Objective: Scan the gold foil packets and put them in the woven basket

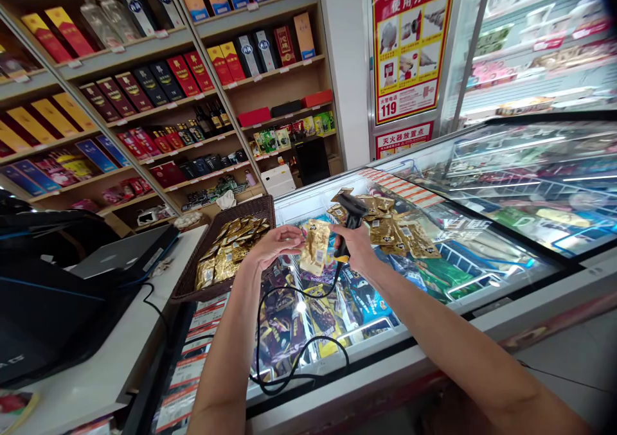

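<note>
My left hand (272, 243) pinches the top of a small gold snack packet (315, 247) and holds it hanging over the glass lid of a chest freezer (486, 274). My right hand (355, 245) grips a black handheld barcode scanner (351, 216) just right of the packet, with its head above the packet. The scanner's black cable (294, 351) loops down over the freezer lid. A pile of similar gold packets (395, 226) lies on the lid behind my right hand. More gold packets fill a dark wicker basket (193, 274) left of my left hand.
A white counter (96, 371) at left carries a black register screen (43, 293) and a laptop-like device. Shelves of boxed bottles (159, 81) cover the back wall. A red fire-safety poster (409, 43) and a glass-door fridge (540, 43) stand at right.
</note>
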`<state>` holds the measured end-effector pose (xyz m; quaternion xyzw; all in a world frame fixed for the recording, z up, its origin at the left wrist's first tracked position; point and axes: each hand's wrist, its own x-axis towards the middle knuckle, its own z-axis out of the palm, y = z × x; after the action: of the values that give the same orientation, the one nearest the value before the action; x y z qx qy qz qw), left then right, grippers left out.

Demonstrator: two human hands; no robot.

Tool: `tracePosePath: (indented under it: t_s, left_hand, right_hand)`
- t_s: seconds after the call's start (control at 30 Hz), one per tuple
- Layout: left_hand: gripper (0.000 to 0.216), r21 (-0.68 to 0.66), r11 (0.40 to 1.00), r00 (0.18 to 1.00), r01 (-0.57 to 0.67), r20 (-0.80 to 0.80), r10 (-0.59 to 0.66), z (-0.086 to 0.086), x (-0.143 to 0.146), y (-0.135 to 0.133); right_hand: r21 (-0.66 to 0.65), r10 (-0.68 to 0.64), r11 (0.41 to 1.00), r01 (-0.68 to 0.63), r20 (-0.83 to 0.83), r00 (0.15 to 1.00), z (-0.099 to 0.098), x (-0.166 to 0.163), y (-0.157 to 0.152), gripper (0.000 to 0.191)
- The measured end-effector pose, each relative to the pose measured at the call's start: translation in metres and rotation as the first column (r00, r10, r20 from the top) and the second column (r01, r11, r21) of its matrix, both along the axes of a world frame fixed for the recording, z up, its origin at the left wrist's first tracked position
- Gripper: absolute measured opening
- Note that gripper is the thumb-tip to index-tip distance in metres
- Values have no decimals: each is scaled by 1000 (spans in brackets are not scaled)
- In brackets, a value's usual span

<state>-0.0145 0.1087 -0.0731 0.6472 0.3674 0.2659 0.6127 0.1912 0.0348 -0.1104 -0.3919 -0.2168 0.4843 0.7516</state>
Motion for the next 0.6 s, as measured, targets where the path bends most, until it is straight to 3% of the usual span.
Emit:
tracePosePath:
  t_s: [0.17,0.3,0.43,0.6]
  left_hand:
    - [36,-14,994,993,109,-46,-109,-5,3,0]
    - [37,13,1000,1000,25,-14,-25,-10,11,-2]
    - [34,-34,996,997,78,-28,-79,-11,18,-5]
    - [38,92,991,995,-100,14,99,-6,12,0]
  right_hand:
    - [43,-103,993,109,-118,988,1,9,4,48]
    - [97,-60,992,74,-143,988,-3,11,7,48]
    - [126,-26,991,45,-146,989,-4,12,7,47]
    - [111,25,994,-13,-111,994,0,10,4,52]
